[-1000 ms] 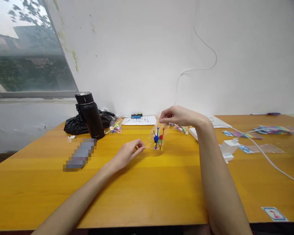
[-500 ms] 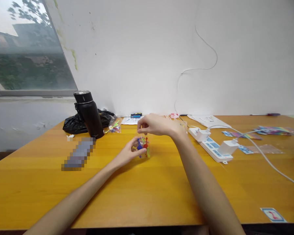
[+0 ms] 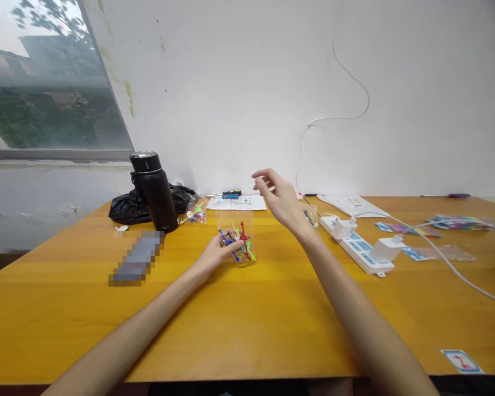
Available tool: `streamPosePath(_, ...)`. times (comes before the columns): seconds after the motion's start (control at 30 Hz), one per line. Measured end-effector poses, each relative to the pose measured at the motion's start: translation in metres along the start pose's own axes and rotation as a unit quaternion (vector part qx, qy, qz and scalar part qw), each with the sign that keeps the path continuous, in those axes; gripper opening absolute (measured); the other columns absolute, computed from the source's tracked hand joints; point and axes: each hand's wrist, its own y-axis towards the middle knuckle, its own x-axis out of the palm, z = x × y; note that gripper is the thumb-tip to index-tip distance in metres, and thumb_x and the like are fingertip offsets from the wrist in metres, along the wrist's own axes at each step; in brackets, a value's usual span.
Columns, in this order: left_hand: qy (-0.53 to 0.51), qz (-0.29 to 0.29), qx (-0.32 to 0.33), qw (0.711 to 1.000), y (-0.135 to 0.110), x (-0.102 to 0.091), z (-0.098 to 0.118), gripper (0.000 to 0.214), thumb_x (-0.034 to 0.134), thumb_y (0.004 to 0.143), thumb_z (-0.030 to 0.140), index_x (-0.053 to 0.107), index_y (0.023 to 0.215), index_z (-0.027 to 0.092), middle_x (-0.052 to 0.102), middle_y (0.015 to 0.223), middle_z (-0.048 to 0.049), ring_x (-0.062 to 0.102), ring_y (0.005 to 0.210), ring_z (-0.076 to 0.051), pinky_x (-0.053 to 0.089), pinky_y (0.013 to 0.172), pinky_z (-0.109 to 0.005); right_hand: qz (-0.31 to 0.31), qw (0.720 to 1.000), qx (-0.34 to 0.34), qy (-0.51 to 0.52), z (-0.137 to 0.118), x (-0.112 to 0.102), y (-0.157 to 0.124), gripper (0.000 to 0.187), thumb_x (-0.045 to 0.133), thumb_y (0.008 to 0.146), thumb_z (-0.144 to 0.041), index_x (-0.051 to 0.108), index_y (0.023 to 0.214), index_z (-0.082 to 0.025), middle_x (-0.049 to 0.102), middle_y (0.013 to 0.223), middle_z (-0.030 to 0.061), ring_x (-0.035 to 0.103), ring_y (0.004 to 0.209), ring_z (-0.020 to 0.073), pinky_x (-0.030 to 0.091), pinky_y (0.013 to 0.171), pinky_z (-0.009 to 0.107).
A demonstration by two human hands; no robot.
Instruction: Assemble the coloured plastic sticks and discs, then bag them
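A clear plastic bag [image 3: 236, 219] stands upright on the table, with several small coloured plastic arrow pieces [image 3: 243, 242] in its lower part, among them blue, red and yellow-green ones. My left hand [image 3: 216, 252] grips the bag low on its left side, thumb across the front. Up and to the right of the bag, my right hand [image 3: 277, 193] is raised in the air, its fingers apart and slightly curled. Nothing shows between them, and it does not touch the bag.
A black bottle [image 3: 154, 192] stands at the left by a black plastic bag [image 3: 126, 207] and a blurred-out flat object [image 3: 138, 257]. Behind lie a screwdriver [image 3: 231, 194] and white paper [image 3: 243, 203]. Rightward are a power strip [image 3: 357, 250] with plugs, cables and a small card [image 3: 462, 361].
My right hand has left the top of the bag and moved up and to the right, its fingers opening. The bag's upper part now shows. My left hand still holds it.
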Motion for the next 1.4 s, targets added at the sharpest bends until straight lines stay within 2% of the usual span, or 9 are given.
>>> streamPosePath(0.1,-0.015,-0.008,-0.008,1.0,-0.001,0.002,0.002,0.05,0.081,0.075,0.041,0.057,0.111,0.016,0.072,0.116,-0.0158,0.07,0.103,-0.028,0.051,0.095,-0.045,0.078,0.985,0.084,0.126,0.037,0.018,-0.042,0.04,0.044,0.098,-0.049,0.046,0.131,-0.027,0.063,0.109,0.0063,0.06,0.084,0.016,0.049,0.073,0.029)
streamPosePath(0.23,0.049,-0.014,-0.003,0.999,-0.003,0.003,-0.002,0.045,0.082,0.073,0.042,0.061,0.102,0.016,0.075,0.102,-0.01,0.069,0.099,-0.025,0.05,0.092,-0.038,-0.016,0.947,0.215,0.24,0.078,0.042,-0.094,0.042,0.045,0.095,-0.057,0.052,0.119,-0.023,0.063,0.102,0.0065,0.061,0.083,0.0177,0.049,0.069,0.029)
streamPosePath(0.33,0.075,-0.046,-0.002,0.996,-0.005,0.003,-0.002,0.041,0.081,0.073,0.042,0.065,0.099,0.015,0.072,0.098,-0.0069,0.067,0.093,-0.021,0.049,0.09,-0.034,-0.035,0.948,0.211,0.234,0.08,0.055,-0.108,0.036,0.052,0.093,-0.054,0.058,0.11,-0.022,0.063,0.103,0.0051,0.06,0.092,0.019,0.048,0.078,0.029)
streamPosePath(0.47,0.021,-0.096,-0.011,0.995,-0.008,0.004,0.001,0.041,0.078,0.078,0.039,0.064,0.109,0.016,0.07,0.11,-0.0094,0.065,0.101,-0.023,0.048,0.092,-0.034,-0.031,0.965,0.163,0.203,0.065,0.059,-0.105,0.028,0.057,0.092,-0.048,0.062,0.094,-0.021,0.064,0.094,0.0031,0.059,0.093,0.0193,0.045,0.084,0.028)
streamPosePath(0.7,0.021,0.001,0.054,0.998,-0.001,-0.002,0.004,0.037,0.072,0.084,0.041,0.062,0.112,0.02,0.068,0.123,-0.0112,0.064,0.114,-0.024,0.048,0.098,-0.037,-0.014,0.97,0.162,0.179,0.061,0.05,-0.102,0.029,0.058,0.092,-0.045,0.061,0.078,-0.02,0.06,0.076,0.0011,0.056,0.075,0.0169,0.044,0.074,0.027)
streamPosePath(0.93,-0.03,0.0,0.062,0.998,-0.002,-0.002,0.015,0.033,0.074,0.082,0.042,0.061,0.1,0.018,0.074,0.112,-0.0123,0.071,0.102,-0.025,0.053,0.092,-0.039,0.008,0.961,0.168,0.22,0.053,0.049,-0.1,0.027,0.064,0.088,-0.046,0.063,0.095,-0.021,0.065,0.09,0.0031,0.06,0.082,0.0174,0.047,0.074,0.027)
streamPosePath(1.13,0.017,0.055,0.071,0.996,-0.001,-0.003,0.017,0.032,0.072,0.082,0.047,0.065,0.091,0.017,0.073,0.083,-0.0028,0.07,0.076,-0.016,0.054,0.074,-0.025,0.0,0.964,0.17,0.203,0.06,0.04,-0.095,0.029,0.067,0.085,-0.047,0.064,0.085,-0.018,0.061,0.076,0.0011,0.055,0.07,0.0153,0.045,0.068,0.027)
streamPosePath(1.27,0.018,0.042,0.059,0.997,-0.001,-0.004,0.016,0.035,0.073,0.081,0.046,0.063,0.099,0.018,0.073,0.092,-0.0039,0.071,0.085,-0.018,0.056,0.077,-0.027,-0.019,0.963,0.179,0.203,0.065,0.038,-0.095,0.029,0.066,0.086,-0.043,0.064,0.104,-0.02,0.061,0.077,0.0001,0.056,0.073,0.0156,0.044,0.068,0.026)
streamPosePath(1.4,0.026,0.02,0.064,0.997,-0.005,-0.004,0.022,0.045,0.07,0.083,0.045,0.054,0.12,0.026,0.073,0.101,-0.0054,0.071,0.089,-0.019,0.057,0.077,-0.03,-0.034,0.961,0.171,0.215,0.065,0.035,-0.093,0.034,0.062,0.088,-0.04,0.058,0.117,-0.022,0.064,0.081,0.0006,0.06,0.079,0.0165,0.045,0.07,0.026)
